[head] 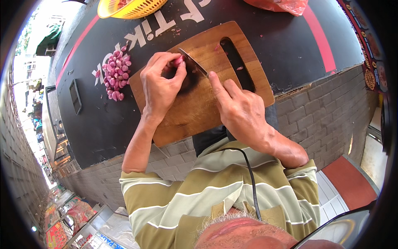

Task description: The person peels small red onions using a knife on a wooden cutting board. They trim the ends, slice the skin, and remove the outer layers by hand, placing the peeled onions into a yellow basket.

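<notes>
Between the fingertips and thumb of my left hand [161, 77] is a peeled pink shallot [178, 61], held over the upper left of a wooden cutting board [199, 109]. My right hand [241, 107] grips a knife [193, 61], with the index finger stretched along it; the handle is hidden in the palm. The blade points up and to the left, its tip just right of the shallot. A slot-shaped handle hole [238, 65] runs through the board's right side. Left of the board lies a heap of peeled shallots [117, 73].
A yellow plastic basket [132, 12] stands at the table's far side, holding partly visible contents. A red plastic bag [279, 5] lies at the far right. Bits of skin dot the black table [99, 130], which bears large white lettering. A small dark rectangular frame [75, 96] is set at left.
</notes>
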Demonstrator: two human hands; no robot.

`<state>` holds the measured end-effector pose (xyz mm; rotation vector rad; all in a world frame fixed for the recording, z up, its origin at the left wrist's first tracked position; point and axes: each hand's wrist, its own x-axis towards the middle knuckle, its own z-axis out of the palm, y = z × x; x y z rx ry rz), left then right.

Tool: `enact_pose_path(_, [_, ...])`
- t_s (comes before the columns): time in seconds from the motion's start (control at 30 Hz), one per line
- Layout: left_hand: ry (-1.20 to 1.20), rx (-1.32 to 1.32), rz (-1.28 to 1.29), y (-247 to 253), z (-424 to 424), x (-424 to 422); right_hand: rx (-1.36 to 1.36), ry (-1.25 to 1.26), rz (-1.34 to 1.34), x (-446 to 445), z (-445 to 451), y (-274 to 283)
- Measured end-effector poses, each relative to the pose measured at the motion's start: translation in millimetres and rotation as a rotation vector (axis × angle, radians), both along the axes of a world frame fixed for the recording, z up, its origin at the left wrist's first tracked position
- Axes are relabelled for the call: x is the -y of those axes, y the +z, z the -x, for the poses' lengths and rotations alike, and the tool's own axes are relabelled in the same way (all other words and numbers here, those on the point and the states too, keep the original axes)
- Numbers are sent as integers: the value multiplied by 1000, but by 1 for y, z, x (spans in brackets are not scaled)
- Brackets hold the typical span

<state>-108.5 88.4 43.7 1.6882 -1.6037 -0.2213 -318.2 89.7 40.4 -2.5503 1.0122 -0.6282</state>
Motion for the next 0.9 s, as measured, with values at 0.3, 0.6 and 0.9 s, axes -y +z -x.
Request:
enact_pose_path(0.3, [-115, -466, -80, -7, -18, -6, 191, -118, -319, 7, 21, 12])
enact_pose_path(0.6, [-67, -186, 4, -8, -12, -20, 186, -44, -254, -5, 21, 8])
enact_pose_path(0.9, [-89, -144, 34, -8, -7, -17, 81, -34, -159, -9, 16, 10])
